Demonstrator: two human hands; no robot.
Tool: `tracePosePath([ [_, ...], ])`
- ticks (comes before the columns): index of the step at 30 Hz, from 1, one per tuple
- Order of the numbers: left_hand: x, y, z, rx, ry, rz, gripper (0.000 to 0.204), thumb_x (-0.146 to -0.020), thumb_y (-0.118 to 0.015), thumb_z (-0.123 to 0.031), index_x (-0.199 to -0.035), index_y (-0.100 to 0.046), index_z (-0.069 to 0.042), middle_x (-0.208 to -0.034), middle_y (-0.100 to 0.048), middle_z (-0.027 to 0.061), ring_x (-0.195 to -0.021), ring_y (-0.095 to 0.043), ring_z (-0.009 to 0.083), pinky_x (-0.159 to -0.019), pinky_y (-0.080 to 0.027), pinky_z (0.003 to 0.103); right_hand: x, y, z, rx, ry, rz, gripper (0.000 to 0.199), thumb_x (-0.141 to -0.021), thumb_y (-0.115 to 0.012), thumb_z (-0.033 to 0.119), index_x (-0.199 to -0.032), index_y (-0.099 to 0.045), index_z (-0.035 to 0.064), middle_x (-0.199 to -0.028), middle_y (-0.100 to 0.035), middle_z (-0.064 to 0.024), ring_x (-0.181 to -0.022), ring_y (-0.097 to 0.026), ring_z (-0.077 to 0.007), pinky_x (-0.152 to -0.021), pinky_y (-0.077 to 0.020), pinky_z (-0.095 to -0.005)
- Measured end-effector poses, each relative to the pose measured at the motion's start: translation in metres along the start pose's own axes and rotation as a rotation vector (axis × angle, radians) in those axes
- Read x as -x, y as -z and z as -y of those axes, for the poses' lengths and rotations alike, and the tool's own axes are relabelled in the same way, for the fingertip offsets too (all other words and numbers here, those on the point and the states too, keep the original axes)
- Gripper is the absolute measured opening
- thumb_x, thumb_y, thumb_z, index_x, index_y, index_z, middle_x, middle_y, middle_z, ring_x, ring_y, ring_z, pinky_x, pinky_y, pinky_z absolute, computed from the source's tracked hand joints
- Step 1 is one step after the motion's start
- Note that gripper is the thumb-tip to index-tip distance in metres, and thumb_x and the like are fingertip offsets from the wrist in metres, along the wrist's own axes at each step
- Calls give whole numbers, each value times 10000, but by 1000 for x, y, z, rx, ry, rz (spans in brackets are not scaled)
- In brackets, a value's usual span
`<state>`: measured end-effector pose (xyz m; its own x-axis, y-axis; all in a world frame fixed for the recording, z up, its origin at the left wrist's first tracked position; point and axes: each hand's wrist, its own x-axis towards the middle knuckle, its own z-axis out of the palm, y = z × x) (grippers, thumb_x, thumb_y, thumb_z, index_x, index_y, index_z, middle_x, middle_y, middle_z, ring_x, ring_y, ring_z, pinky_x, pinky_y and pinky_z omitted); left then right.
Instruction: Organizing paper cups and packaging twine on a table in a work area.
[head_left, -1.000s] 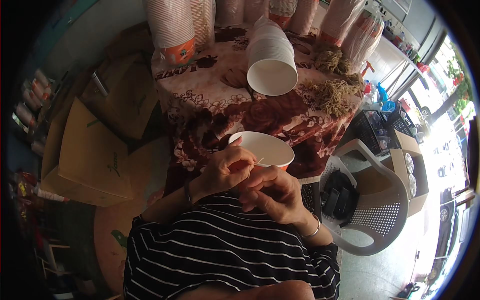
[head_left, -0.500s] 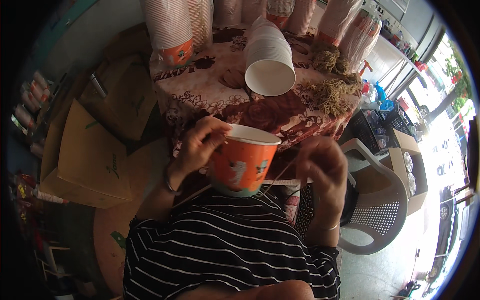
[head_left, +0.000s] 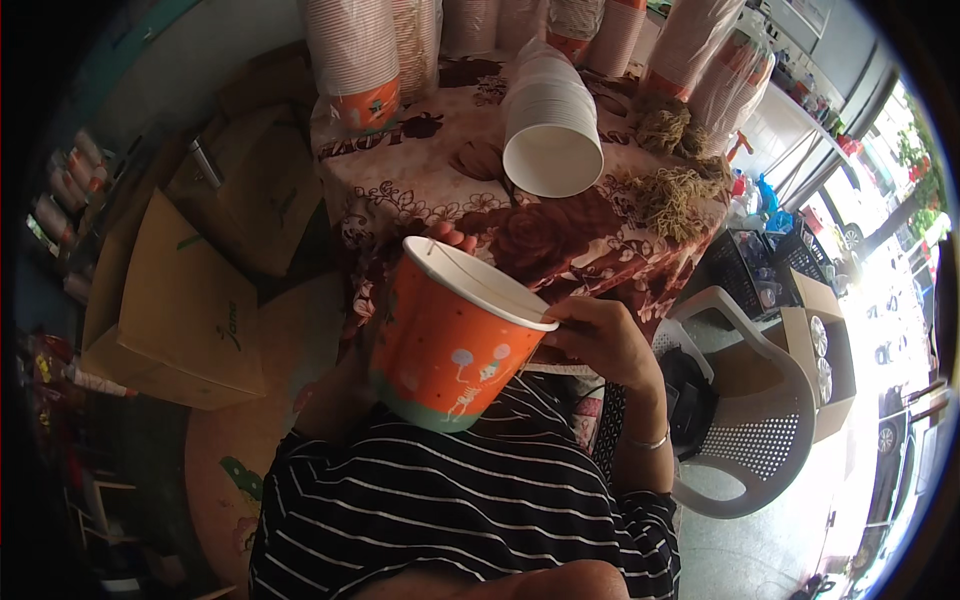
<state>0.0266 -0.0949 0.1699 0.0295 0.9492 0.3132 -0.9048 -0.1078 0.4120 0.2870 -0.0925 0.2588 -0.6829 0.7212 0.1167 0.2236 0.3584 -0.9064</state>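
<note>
An orange paper bucket with a green base and small printed figures is held tilted in front of my striped shirt. Behind its far rim, only some fingertips of my left hand show, curled against the bucket; the bucket's wall hides the rest. My right hand pinches at the right edge of the rim, thumb and fingers together. A thin cord runs across the bucket's white mouth, from the left part of the rim toward my right hand.
A sleeve of nested white buckets lies on the flowered tablecloth. Wrapped bucket stacks stand behind. Bundles of tan cords lie at the table's right. A cardboard box is at left, a plastic chair at right.
The bucket has turned and tilted, so its mouth now shows more. My left hand went behind it, and my right hand moved in from the right to its rim.
</note>
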Motion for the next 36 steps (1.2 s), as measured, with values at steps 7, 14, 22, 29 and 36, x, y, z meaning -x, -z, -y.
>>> tracePosePath([
  [7, -9, -17, -42, -975, -241, -177, 212, -971, -484, -120, -1135, -559, -8, -1084, -602, 62, -1040, -558, 141, -945, -417, 283, 2, -13, 11, 326, 44, -236, 137, -809, -695, 26, -924, -656, -38, -737, -655, -91, -653, -620, -99, -595, -494, -251],
  [14, 27, -96, -12, -1884, -590, 466, 228, -833, -644, -62, -1058, -611, -64, -1022, -635, 65, -958, -612, 231, -900, -445, 383, -4, -32, 10, 229, 14, -267, 137, -795, -714, 129, -847, -663, 13, -662, -579, -149, -562, -584, -269, -543, -465, -319],
  [22, 20, -61, 1, -1589, -288, 332, 197, -843, -642, -83, -1038, -615, -80, -943, -642, 61, -868, -627, 255, -813, -453, 357, -5, -22, 29, -574, -139, -164, 375, -930, -576, 101, -1275, -482, -12, -717, -606, -37, -613, -576, -96, -578, -468, -222],
  [29, 22, -79, 3, -1533, -343, 498, 155, -835, -684, -166, -953, -648, -72, -991, -652, 42, -971, -593, 215, -863, -443, 330, -9, -38, 11, -668, 60, -141, 419, -956, -521, 95, -1337, -381, -9, -830, -612, -104, -643, -615, -144, -581, -503, -228],
  [36, 23, -66, 3, -1445, -211, 275, 133, -865, -664, -168, -876, -664, -36, -952, -671, 61, -906, -620, 222, -818, -472, 327, -12, -16, -1, -789, 76, -414, 297, -927, -538, 23, -1217, -477, 0, -866, -659, -111, -616, -606, -122, -573, -493, -210],
])
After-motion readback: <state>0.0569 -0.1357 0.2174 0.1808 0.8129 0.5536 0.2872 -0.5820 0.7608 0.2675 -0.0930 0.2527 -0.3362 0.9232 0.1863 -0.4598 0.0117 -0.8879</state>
